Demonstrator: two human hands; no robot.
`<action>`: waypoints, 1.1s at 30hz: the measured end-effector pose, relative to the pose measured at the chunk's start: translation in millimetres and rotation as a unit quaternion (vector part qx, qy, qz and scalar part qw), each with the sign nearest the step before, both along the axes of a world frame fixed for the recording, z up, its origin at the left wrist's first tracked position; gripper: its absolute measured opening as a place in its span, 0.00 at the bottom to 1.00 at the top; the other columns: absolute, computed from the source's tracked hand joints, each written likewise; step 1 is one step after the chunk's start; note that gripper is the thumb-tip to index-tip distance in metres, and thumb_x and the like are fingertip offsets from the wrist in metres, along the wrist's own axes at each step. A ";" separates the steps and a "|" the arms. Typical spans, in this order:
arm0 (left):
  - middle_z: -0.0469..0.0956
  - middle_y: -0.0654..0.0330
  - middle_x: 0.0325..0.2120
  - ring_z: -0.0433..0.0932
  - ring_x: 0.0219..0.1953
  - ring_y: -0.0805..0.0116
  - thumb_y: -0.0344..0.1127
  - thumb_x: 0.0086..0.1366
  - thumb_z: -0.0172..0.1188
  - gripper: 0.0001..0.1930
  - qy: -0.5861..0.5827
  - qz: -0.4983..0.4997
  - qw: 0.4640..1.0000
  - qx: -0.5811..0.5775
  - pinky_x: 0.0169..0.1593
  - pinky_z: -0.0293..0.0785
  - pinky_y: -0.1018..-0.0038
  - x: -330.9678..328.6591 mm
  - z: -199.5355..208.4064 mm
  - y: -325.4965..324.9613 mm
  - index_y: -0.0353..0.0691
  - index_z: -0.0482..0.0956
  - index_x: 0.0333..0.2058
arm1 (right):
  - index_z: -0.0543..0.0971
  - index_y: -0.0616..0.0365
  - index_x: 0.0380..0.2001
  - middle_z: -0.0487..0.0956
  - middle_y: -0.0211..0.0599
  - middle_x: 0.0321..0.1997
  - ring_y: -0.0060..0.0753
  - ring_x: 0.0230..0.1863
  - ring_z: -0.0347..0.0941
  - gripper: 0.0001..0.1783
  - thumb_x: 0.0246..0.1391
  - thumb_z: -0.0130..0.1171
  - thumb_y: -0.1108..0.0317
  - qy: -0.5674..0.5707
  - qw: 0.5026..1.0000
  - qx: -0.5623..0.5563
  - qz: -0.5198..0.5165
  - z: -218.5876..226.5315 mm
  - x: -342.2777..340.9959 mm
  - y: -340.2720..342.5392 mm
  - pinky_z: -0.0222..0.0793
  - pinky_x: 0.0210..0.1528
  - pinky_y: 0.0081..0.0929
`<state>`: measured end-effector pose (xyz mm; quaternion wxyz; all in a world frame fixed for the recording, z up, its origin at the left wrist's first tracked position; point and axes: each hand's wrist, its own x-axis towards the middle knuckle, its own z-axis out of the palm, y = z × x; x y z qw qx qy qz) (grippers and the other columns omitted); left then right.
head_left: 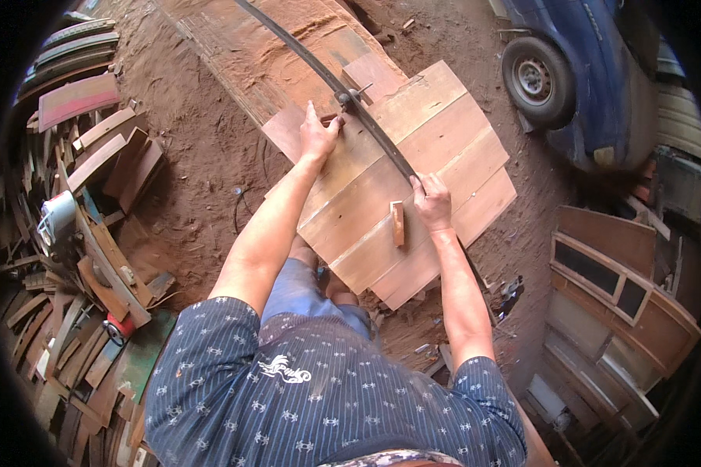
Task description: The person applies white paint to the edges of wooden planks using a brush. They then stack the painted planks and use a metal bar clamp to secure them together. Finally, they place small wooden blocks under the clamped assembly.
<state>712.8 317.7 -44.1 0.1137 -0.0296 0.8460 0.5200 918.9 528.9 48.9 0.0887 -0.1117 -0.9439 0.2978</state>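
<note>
A long dark metal bar, which looks like a bar clamp, lies slantwise across a panel of several wooden boards set edge to edge. My right hand is closed round the bar at the panel's near right part. My left hand rests near the panel's far left edge, index finger stretched and thumb apart, beside the clamp's metal fitting. A small reddish-brown piece shows by that thumb; whether I touch it is unclear. A small wooden block lies on the panel, left of my right hand.
Under the panel's far end is a sawdust-covered bench, with a wood block on it. Piled wood offcuts fill the left side. A blue vehicle stands at the far right, wooden frames below it.
</note>
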 end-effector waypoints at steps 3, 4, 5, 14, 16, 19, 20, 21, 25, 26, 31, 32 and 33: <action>0.83 0.38 0.40 0.84 0.45 0.47 0.37 0.59 0.68 0.43 -0.010 -0.006 1.000 -0.001 0.51 0.79 0.61 0.3 3.2 0.1 0.23 0.57 0.66 | 0.82 0.61 0.37 0.79 0.46 0.32 0.52 0.36 0.76 0.06 0.59 0.61 0.71 0.013 1.000 0.008 0.000 1.1 3.5 1.9 0.72 0.38 0.42; 0.83 0.38 0.41 0.84 0.46 0.47 0.39 0.60 0.68 0.42 0.006 -0.007 1.000 0.006 0.52 0.79 0.61 -0.7 4.6 0.2 0.24 0.57 0.66 | 0.82 0.60 0.37 0.79 0.46 0.31 0.51 0.35 0.76 0.06 0.59 0.61 0.71 0.023 1.000 0.015 -0.004 0.6 3.5 2.2 0.72 0.37 0.42; 0.83 0.38 0.42 0.83 0.47 0.46 0.40 0.60 0.67 0.42 0.000 -0.010 1.000 0.013 0.52 0.78 0.61 -0.5 5.9 -0.6 0.24 0.58 0.66 | 0.82 0.60 0.36 0.78 0.45 0.31 0.51 0.35 0.76 0.05 0.59 0.61 0.70 0.029 0.999 0.019 -0.002 0.0 3.8 2.1 0.72 0.37 0.42; 0.77 0.48 0.56 0.76 0.57 0.59 0.46 0.67 0.62 0.33 -0.108 -0.127 0.986 0.020 0.62 0.69 0.67 -14.4 -10.7 -15.8 0.31 0.67 0.64 | 0.78 0.56 0.25 0.76 0.40 0.30 0.43 0.34 0.75 0.09 0.55 0.61 0.65 0.047 0.987 0.156 -0.004 -3.3 12.4 2.0 0.69 0.41 0.40; 0.80 0.53 0.51 0.77 0.51 0.66 0.38 0.70 0.61 0.24 -0.166 -0.151 0.972 0.069 0.55 0.72 0.71 -19.9 -13.3 -13.7 0.29 0.71 0.60 | 0.77 0.57 0.26 0.76 0.39 0.30 0.41 0.35 0.75 0.10 0.56 0.62 0.62 0.056 0.986 0.152 -0.025 -0.1 16.6 1.8 0.70 0.43 0.38; 0.79 0.54 0.52 0.76 0.53 0.67 0.40 0.72 0.60 0.23 -0.147 -0.135 0.977 0.070 0.56 0.70 0.73 -23.1 -15.0 -7.4 0.29 0.73 0.58 | 0.77 0.57 0.27 0.76 0.38 0.31 0.40 0.38 0.76 0.12 0.55 0.63 0.61 0.034 0.990 0.126 -0.048 2.4 22.4 1.8 0.70 0.46 0.36; 0.80 0.55 0.50 0.77 0.51 0.68 0.40 0.72 0.60 0.22 -0.140 -0.138 0.979 0.053 0.54 0.71 0.73 -22.7 -15.5 -4.7 0.30 0.74 0.57 | 0.77 0.57 0.27 0.76 0.38 0.31 0.40 0.38 0.76 0.12 0.55 0.63 0.60 0.035 0.990 0.129 -0.051 2.3 24.3 2.4 0.70 0.46 0.36; 0.80 0.56 0.48 0.77 0.50 0.68 0.39 0.72 0.59 0.20 -0.134 -0.133 0.981 0.033 0.53 0.71 0.73 -22.0 -15.9 -2.9 0.31 0.76 0.55 | 0.76 0.57 0.27 0.76 0.38 0.31 0.41 0.38 0.76 0.12 0.55 0.63 0.60 0.034 0.990 0.128 -0.053 1.5 25.7 3.0 0.70 0.46 0.37; 0.82 0.62 0.39 0.77 0.40 0.72 0.38 0.73 0.58 0.13 -0.197 -0.127 0.965 0.117 0.45 0.72 0.74 -24.0 -14.3 -0.1 0.35 0.81 0.48 | 0.78 0.54 0.27 0.78 0.37 0.31 0.40 0.39 0.76 0.11 0.55 0.61 0.58 0.021 0.988 0.144 -0.045 -2.0 27.8 5.0 0.71 0.45 0.38; 0.80 0.66 0.33 0.74 0.33 0.75 0.36 0.73 0.58 0.10 -0.174 -0.125 0.972 0.096 0.38 0.71 0.75 -24.0 -13.6 1.4 0.38 0.82 0.44 | 0.79 0.54 0.27 0.78 0.37 0.31 0.40 0.39 0.76 0.11 0.55 0.60 0.58 0.034 0.986 0.158 -0.048 -2.3 27.7 5.4 0.71 0.45 0.38; 0.82 0.62 0.39 0.76 0.36 0.73 0.38 0.70 0.62 0.16 -0.164 -0.143 0.976 0.025 0.41 0.74 0.75 -28.8 4.5 -5.0 0.34 0.81 0.51 | 0.79 0.54 0.27 0.77 0.38 0.31 0.41 0.39 0.76 0.11 0.57 0.59 0.59 0.029 0.990 0.126 -0.053 0.7 21.0 0.8 0.72 0.44 0.39; 0.83 0.61 0.38 0.76 0.36 0.72 0.36 0.70 0.62 0.15 -0.189 -0.145 0.969 0.061 0.42 0.75 0.74 -29.4 7.2 -4.2 0.32 0.81 0.49 | 0.78 0.55 0.28 0.77 0.39 0.31 0.42 0.39 0.76 0.10 0.57 0.59 0.60 0.032 0.990 0.120 -0.065 1.2 18.7 -0.6 0.72 0.44 0.40; 0.83 0.60 0.38 0.77 0.36 0.72 0.34 0.70 0.61 0.13 -0.139 -0.173 0.975 -0.001 0.42 0.75 0.73 -29.2 9.0 -2.3 0.32 0.82 0.49 | 0.77 0.55 0.28 0.77 0.41 0.31 0.45 0.38 0.76 0.10 0.56 0.60 0.61 0.027 0.992 0.100 -0.068 1.8 17.8 -1.5 0.72 0.44 0.41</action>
